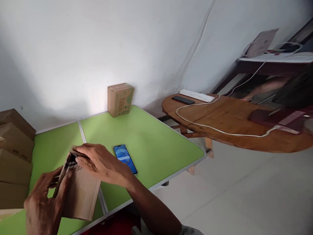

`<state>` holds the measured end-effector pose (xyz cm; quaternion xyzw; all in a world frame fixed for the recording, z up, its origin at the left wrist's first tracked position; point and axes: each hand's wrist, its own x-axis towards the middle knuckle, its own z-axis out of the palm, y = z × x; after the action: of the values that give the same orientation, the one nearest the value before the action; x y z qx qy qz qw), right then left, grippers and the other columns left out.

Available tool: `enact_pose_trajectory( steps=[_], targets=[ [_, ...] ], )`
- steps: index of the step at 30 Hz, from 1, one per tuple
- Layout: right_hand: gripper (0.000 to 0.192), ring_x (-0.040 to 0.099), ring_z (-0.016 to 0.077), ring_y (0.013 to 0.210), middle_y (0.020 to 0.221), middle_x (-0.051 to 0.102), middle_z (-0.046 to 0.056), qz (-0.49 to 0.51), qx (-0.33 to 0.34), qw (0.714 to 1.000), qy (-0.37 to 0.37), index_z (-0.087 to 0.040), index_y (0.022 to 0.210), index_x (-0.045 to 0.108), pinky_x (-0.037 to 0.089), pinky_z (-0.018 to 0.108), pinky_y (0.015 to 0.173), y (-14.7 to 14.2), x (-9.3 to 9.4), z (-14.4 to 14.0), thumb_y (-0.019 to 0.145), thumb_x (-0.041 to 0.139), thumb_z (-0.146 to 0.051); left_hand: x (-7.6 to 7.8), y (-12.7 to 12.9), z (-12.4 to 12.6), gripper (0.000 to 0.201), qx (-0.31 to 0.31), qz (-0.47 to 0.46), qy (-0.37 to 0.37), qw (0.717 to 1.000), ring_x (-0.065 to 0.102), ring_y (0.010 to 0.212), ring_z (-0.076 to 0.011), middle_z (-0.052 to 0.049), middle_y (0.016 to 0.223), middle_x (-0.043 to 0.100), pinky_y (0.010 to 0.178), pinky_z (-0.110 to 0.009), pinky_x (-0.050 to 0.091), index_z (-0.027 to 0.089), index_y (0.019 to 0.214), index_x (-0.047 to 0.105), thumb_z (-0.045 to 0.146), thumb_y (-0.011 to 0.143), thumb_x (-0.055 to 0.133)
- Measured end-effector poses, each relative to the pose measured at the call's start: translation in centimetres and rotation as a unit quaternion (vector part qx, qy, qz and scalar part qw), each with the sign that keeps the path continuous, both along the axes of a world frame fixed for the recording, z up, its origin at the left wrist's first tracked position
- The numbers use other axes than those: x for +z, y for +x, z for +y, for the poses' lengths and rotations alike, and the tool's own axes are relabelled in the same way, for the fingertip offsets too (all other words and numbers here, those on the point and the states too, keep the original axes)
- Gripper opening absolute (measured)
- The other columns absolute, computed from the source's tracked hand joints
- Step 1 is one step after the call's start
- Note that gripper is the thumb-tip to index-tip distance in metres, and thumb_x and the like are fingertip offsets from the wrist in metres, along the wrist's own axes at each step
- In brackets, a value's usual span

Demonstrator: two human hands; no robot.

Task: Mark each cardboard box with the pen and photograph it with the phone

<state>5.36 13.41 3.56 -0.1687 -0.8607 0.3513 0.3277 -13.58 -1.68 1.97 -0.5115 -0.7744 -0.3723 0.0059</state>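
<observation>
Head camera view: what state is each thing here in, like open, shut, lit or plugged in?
Cardboard box: top flap partly open, held by both hands.
Left hand: grips the box's near side.
Right hand: on the box's top edge.
Phone: flat, screen lit.
Small box: closed, upright by the wall.
Dark phone: screen dark.
Power strip: white cable attached.

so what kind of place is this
Probably a home packing spot: both hands, left and right, hold a brown cardboard box on a green folding table, beside stacked brown cartons.
</observation>
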Motion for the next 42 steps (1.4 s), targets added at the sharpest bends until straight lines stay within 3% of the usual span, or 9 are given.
enact_pose_trajectory(
  steps=[7,15,19,23,26,29,32,37,42],
  targets=[
    [0.017,0.078,0.0215,0.113,0.12,0.085,0.009,0.001,-0.07,0.996,0.064,-0.019,0.118,0.074,0.056,0.03,0.101,-2.4,0.4,-3.3,0.117,0.057,-0.021,1.7,-0.4,0.5,0.051,0.049,0.0,-0.061,0.997,0.083,0.084,-0.029,-0.004,0.089,0.086,0.071,-0.035,0.061,0.031,0.087,0.085,0.079,0.088,0.069],
    [0.021,0.08,0.0217,0.113,0.124,0.087,0.008,-0.059,-0.093,0.987,0.121,-0.018,0.122,0.074,0.059,0.031,0.097,-4.2,0.2,-4.7,0.119,0.053,-0.023,0.9,-1.8,-0.1,0.041,0.051,0.064,-0.046,0.996,0.085,0.102,-0.0299,-0.004,0.112,0.089,0.076,-0.035,0.062,0.033,0.105,0.088,0.061,0.102,0.058],
    [0.021,0.08,0.02,0.111,0.125,0.086,0.007,-0.063,-0.078,0.988,0.118,-0.019,0.121,0.076,0.057,0.029,0.091,-3.8,0.5,-3.6,0.118,0.055,-0.021,-0.4,-2.9,-0.7,0.055,-0.023,0.052,-0.042,0.997,0.084,0.1,-0.0285,-0.006,0.13,0.085,0.083,-0.036,0.067,0.034,0.133,0.083,0.074,0.1,0.066],
    [0.023,0.081,0.0213,0.113,0.123,0.086,0.008,0.001,0.001,0.997,0.071,-0.022,0.121,0.08,0.057,0.029,0.091,-3.2,0.1,-1.1,0.119,0.059,-0.032,-0.6,-2.5,-0.3,0.087,-0.104,-0.009,-0.043,0.994,0.069,0.146,-0.0366,-0.01,0.167,0.065,0.119,-0.049,0.06,0.037,0.175,0.048,0.073,0.099,0.068],
    [0.039,0.082,0.0233,0.113,0.133,0.084,0.011,0.087,0.056,0.993,-0.064,-0.022,0.137,0.076,0.062,0.034,0.091,-2.3,-1.1,1.5,0.12,0.055,-0.05,0.0,-2.2,0.2,0.092,-0.097,-0.076,-0.071,0.99,0.053,0.163,-0.0403,-0.007,0.179,0.053,0.132,-0.058,0.047,0.042,0.18,0.035,0.076,0.099,0.066],
    [0.05,0.08,0.0227,0.119,0.137,0.081,0.014,-0.01,-0.109,0.982,-0.155,-0.019,0.144,0.07,0.061,0.033,0.093,-0.8,-3.3,3.7,0.125,0.035,-0.049,0.4,-2.7,0.4,0.096,-0.059,-0.113,-0.08,0.989,0.051,0.163,-0.0457,-0.009,0.18,0.051,0.132,-0.066,0.046,0.041,0.178,0.039,0.083,0.095,0.065],
    [0.032,0.078,0.0298,0.123,0.13,0.082,0.019,-0.228,-0.257,0.926,-0.154,-0.014,0.133,0.072,0.055,0.037,0.097,0.2,-6.6,4.6,0.119,0.056,-0.038,0.3,-3.2,0.4,0.099,-0.047,-0.122,-0.092,0.987,0.052,0.162,-0.0483,-0.01,0.18,0.05,0.129,-0.07,0.047,0.042,0.179,0.037,0.085,0.094,0.066],
    [0.008,0.078,0.0387,0.117,0.12,0.082,0.027,-0.307,-0.269,0.89,-0.202,-0.011,0.107,0.074,0.052,0.039,0.088,-0.5,-11.8,4.2,0.1,0.072,-0.015,1.1,-1.5,0.6,0.095,-0.038,-0.129,-0.085,0.987,0.052,0.161,-0.0471,-0.008,0.177,0.054,0.133,-0.07,0.041,0.043,0.177,0.04,0.085,0.095,0.062],
    [0.016,0.077,0.026,0.088,0.087,0.08,0.014,-0.21,-0.226,0.916,-0.256,-0.018,0.083,0.063,0.05,0.032,0.073,-0.2,-12.3,4.8,0.099,0.067,-0.016,2.3,0.8,0.9,0.082,-0.014,-0.122,-0.05,0.991,0.051,0.162,-0.0422,-0.01,0.174,0.057,0.136,-0.064,0.038,0.037,0.175,0.044,0.075,0.104,0.058]
  ],
)
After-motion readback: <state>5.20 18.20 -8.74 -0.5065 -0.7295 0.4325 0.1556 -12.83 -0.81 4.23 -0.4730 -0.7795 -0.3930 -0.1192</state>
